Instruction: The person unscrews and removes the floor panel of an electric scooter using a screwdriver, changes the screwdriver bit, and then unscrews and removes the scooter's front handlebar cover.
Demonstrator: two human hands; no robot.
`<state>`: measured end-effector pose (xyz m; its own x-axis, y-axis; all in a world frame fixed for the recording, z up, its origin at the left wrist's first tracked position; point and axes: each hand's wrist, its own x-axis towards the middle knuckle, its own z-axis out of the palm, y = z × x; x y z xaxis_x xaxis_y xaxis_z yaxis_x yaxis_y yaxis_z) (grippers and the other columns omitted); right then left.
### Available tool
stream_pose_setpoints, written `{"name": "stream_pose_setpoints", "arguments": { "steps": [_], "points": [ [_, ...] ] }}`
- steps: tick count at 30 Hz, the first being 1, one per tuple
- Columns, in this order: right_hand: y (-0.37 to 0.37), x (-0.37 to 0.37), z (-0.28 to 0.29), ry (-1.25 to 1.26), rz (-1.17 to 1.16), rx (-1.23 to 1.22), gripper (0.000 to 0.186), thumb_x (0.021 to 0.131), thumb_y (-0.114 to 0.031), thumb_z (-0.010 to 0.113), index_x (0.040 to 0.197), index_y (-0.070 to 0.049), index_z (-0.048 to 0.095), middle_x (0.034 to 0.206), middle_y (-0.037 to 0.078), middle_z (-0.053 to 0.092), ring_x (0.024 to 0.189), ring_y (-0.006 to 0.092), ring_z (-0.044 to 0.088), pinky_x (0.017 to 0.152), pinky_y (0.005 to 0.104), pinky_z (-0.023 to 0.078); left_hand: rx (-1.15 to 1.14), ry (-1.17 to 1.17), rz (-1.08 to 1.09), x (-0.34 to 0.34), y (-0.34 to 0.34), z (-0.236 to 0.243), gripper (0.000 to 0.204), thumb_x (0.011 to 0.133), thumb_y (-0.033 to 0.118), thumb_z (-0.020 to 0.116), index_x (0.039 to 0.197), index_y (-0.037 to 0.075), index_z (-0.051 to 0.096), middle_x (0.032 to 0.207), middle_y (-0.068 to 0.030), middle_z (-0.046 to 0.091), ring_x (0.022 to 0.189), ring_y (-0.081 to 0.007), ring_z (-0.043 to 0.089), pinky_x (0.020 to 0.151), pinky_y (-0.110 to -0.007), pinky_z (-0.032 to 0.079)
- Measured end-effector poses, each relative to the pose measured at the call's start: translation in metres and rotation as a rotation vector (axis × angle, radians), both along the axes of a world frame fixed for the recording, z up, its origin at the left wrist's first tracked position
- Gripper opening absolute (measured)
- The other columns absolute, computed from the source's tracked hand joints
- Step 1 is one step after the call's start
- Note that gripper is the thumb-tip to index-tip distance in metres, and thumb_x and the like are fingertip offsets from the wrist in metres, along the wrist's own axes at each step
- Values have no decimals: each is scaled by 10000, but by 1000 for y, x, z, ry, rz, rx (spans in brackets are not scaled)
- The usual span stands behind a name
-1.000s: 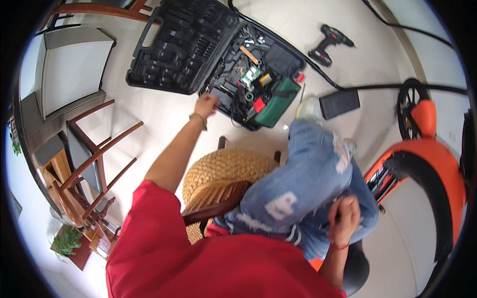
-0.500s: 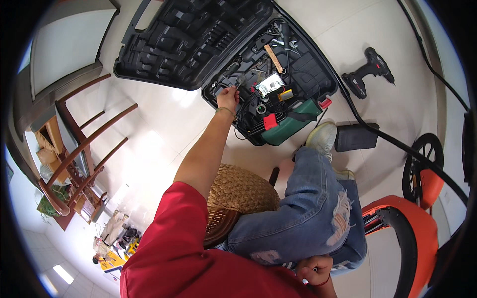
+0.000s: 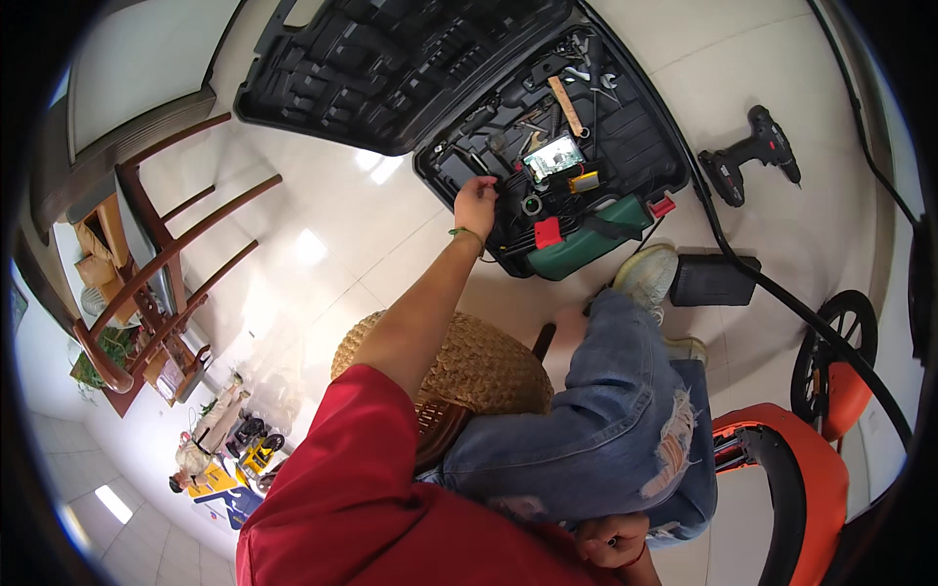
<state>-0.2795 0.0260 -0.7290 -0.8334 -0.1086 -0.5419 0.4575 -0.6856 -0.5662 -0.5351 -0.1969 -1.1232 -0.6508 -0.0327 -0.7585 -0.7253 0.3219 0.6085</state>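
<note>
My left hand [image 3: 476, 207] reaches over the near left edge of the open black tool case [image 3: 640, 161]. Its fingers are bunched together among dark cables and small parts; whatever they pinch is hidden. Just right of it lie a small round dark part [image 3: 532, 205], a lit circuit board or screen [image 3: 553, 158] and a yellow battery-like block [image 3: 584, 182]. A wooden-handled tool [image 3: 565, 104] and wrenches [image 3: 608, 82] lie deeper in the case. Low over my thigh, my right hand [image 3: 614, 541] is curled closed around something small with a dark round end, which I cannot make out.
The case's moulded lid [image 3: 362, 73] is folded open at left. A green case or bag [image 3: 586, 244] sits at its near edge. A cordless drill [image 3: 750, 156], a black box [image 3: 715, 280] and an orange wheeled frame [image 3: 831, 469] stand right. A woven stool [image 3: 479, 366] is beside my leg.
My left hand has moved slightly right and inward over the case, closer to the cables. The view has shifted a little. My right hand stays closed over my thigh.
</note>
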Motion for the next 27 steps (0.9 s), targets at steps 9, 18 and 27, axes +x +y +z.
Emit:
{"name": "stream_pose_setpoints", "arguments": {
  "steps": [9, 18, 27],
  "points": [
    [1, -6, 2, -51, 10, -11, 155, 816, -61, 638, 838, 90, 658, 587, 90, 616, 523, 162, 599, 513, 276, 456, -320, 269, -313, -5, -24, -9, 419, 842, 21, 524, 1255, 76, 482, 878, -116, 644, 697, -194, 643, 650, -308, 521],
    [3, -9, -1, -34, 53, 47, 194, 780, -55, 657, 889, 102, 690, 619, 93, 641, 567, 170, 630, 586, 264, 468, -731, 357, -705, -66, -29, -13, 348, 830, 158, 541, 1176, 189, 540, 1092, -151, 589, 990, -357, 593, 824, -450, 490],
    [2, -9, 1, -80, 47, -42, 183, 796, 6, 600, 928, 101, 683, 645, 90, 644, 574, 159, 628, 577, 251, 464, -377, 519, -981, -34, -26, 3, 287, 785, 58, 541, 1061, 97, 610, 1021, -164, 579, 950, -360, 575, 834, -404, 481]
  ]
}}
